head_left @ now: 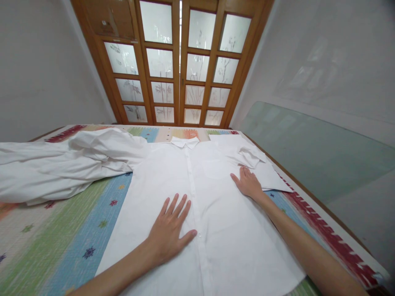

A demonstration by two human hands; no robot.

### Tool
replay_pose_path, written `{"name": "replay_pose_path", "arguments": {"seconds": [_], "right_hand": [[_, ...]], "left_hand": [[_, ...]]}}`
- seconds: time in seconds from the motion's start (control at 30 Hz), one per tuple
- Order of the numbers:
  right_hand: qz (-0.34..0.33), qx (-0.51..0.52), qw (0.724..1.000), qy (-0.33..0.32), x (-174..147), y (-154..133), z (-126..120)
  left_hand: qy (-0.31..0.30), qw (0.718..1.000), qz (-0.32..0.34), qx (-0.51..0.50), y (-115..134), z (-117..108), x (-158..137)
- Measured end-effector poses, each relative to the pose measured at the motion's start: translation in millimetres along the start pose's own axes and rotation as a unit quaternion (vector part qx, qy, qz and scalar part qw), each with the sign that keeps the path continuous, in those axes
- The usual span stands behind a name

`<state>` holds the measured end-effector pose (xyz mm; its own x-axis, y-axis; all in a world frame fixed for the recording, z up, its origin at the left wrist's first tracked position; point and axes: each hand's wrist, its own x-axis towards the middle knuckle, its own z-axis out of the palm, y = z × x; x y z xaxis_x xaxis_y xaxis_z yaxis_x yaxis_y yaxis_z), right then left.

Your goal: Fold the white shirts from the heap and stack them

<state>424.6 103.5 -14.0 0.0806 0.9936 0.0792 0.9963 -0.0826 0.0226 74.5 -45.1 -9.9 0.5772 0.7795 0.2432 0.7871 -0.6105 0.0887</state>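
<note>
A white buttoned shirt (163,172) lies spread front side up, its collar (185,142) pointing away from me. My left hand (169,232) rests flat on the shirt front, fingers spread, just left of the button strip. At the shirt's right side, under the sleeve, my right hand (248,183) lies palm down. Its thumb stands apart from the fingers, and nothing shows in its grasp. The right sleeve (249,156) is creased and bunched near those fingertips. Shallow wrinkles run across the cloth between the two hands.
A heap of white cloth (61,164) lies at the left, touching the shirt. Beneath is a striped, patterned cover (77,230) on the table. Walls stand on both sides, with a greenish glass panel (308,144) at the right. Wooden glazed doors (180,65) stand behind.
</note>
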Motion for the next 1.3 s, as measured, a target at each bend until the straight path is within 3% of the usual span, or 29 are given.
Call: {"name": "replay_pose_path", "arguments": {"seconds": [0.27,0.37,0.43,0.53,0.6,0.7,0.8,0.97,1.3], "right_hand": [[-0.017,-0.029,0.999,0.024,-2.2,-1.8,-2.1],[-0.016,-0.042,0.999,0.03,-8.1,-4.4,-6.5],[-0.03,-0.054,0.997,0.053,-17.4,-11.4,-10.1],[-0.129,-0.043,0.985,0.11,-41.1,-35.0,-15.5],[-0.238,0.001,0.966,0.098,-62.4,-57.5,-19.5],[-0.403,0.066,0.912,0.027,-96.1,-88.4,-26.1],[-0.453,0.104,0.885,0.005,-121.4,-99.5,-31.9],[-0.43,0.11,0.896,-0.005,-142.8,-78.2,-31.5],[-0.298,0.082,0.95,0.033,-165.2,-49.9,-9.9]], "left_hand": [[-0.051,0.99,0.132,-0.02,17.6,-30.3,-34.1],[-0.008,0.984,0.174,-0.023,18.0,-23.9,-51.5],[0.07,0.978,0.189,-0.05,17.5,-17.6,-58.3],[0.144,0.973,0.139,-0.111,19.8,-18.4,-50.2],[0.114,0.984,0.079,-0.116,21.0,-24.7,-30.8],[0.11,0.991,0.024,-0.073,14.8,-27.1,7.4],[0.077,0.996,-0.005,-0.035,-1.2,-12.2,35.0],[0.014,0.999,0.0,-0.036,-20.1,8.2,37.8],[-0.028,0.998,0.042,-0.04,-14.1,-6.7,28.4]]}}
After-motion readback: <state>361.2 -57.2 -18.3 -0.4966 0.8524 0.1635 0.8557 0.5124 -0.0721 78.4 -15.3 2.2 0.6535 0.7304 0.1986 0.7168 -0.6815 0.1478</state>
